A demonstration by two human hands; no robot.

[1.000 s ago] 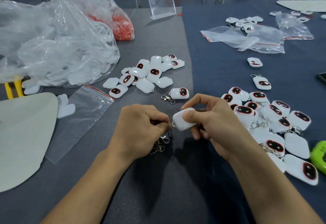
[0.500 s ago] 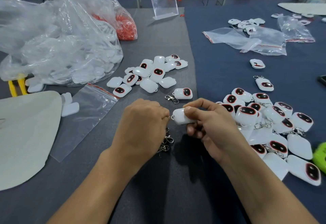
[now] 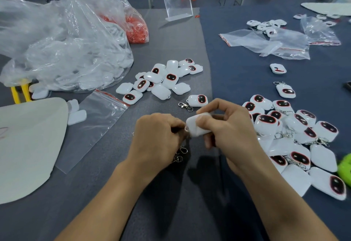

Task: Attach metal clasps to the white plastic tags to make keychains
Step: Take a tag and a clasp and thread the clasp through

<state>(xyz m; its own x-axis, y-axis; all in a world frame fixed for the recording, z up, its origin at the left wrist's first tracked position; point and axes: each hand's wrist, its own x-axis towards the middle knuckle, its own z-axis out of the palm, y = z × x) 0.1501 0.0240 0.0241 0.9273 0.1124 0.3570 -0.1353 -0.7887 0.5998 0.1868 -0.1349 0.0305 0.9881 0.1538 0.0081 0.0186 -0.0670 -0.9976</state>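
A tag was pinched by the right hand, clasps (spares dangling) gripped by the left hand beside the tag; threading was judged underway, loop alignment needed next.

Grey cover was plain on the worktop's left half, and dark blue cover was plain on the right half. Held tag was plain white. Middle tag pile and right tag pile were glossy white, some faces with a black oval rimmed red. Clasps were silver. Zip bag was clear with a red seal strip. Big bag was clear with whitish contents. Far bag showed orange-red inside. Sheet at left edge was off-white. Frame was yellow. Blob at right edge was lime green.
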